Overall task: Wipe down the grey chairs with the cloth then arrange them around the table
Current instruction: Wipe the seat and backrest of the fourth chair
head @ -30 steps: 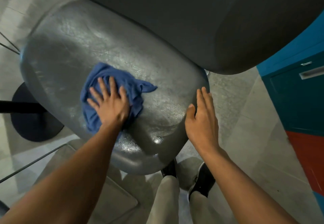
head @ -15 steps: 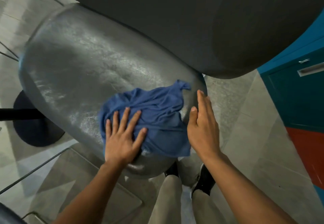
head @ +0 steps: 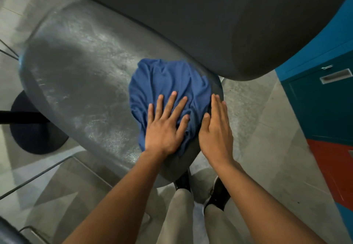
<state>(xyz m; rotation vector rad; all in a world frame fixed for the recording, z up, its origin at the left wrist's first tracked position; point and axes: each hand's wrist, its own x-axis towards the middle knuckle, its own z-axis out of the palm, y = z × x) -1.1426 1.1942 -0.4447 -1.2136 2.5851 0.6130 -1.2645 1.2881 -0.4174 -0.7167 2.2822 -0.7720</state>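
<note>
Since half a second ago, the crumpled blue cloth (head: 168, 91) has slid further toward the right end of the grey, shiny leather-look chair seat (head: 86, 83), and now lies bunched against the dark grey padded backrest (head: 210, 20). The left hand (head: 164, 127) presses flat on the cloth's near part, fingers spread and straight. The right hand (head: 215, 131) rests flat on the seat's right edge, fingers straight and together, just beside the cloth. Teal metal cabinets (head: 322, 98) stand to the right on the pale tiled floor (head: 263, 129).

Blue cloth (head: 168, 83), grey chair (head: 82, 75)
</note>
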